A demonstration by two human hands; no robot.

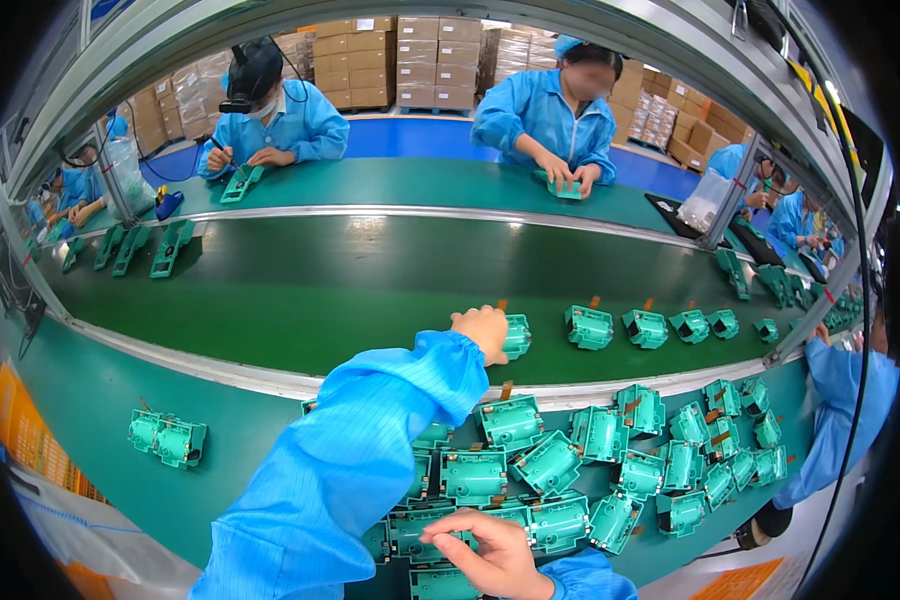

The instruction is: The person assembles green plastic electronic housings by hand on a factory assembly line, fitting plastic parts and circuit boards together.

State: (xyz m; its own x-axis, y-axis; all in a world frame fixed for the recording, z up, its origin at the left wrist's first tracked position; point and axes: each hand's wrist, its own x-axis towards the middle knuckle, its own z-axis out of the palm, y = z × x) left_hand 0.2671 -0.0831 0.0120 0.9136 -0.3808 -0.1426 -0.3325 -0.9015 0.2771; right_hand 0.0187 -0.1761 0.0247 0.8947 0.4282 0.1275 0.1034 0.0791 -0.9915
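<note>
My left hand (483,331) reaches far over the green conveyor belt. Its fingers curl around the left side of a green plastic housing (517,337), which is partly hidden by the hand. Nearer to me, my right hand (492,556) hovers over a crowd of green plastic housings, thumb and forefinger apart and nothing seen between them. Just beyond it lies one of these housings (473,476), a boxy shell with rounded cradles and small metal contacts. My left sleeve (340,450) covers part of the crowd.
A row of similar housings (589,327) stands on the belt to the right. One housing (167,438) sits alone on the near table at left. A metal rail (260,380) edges the belt. Across it, two people in blue (275,125) handle green parts. Another person's sleeve (840,400) is at right.
</note>
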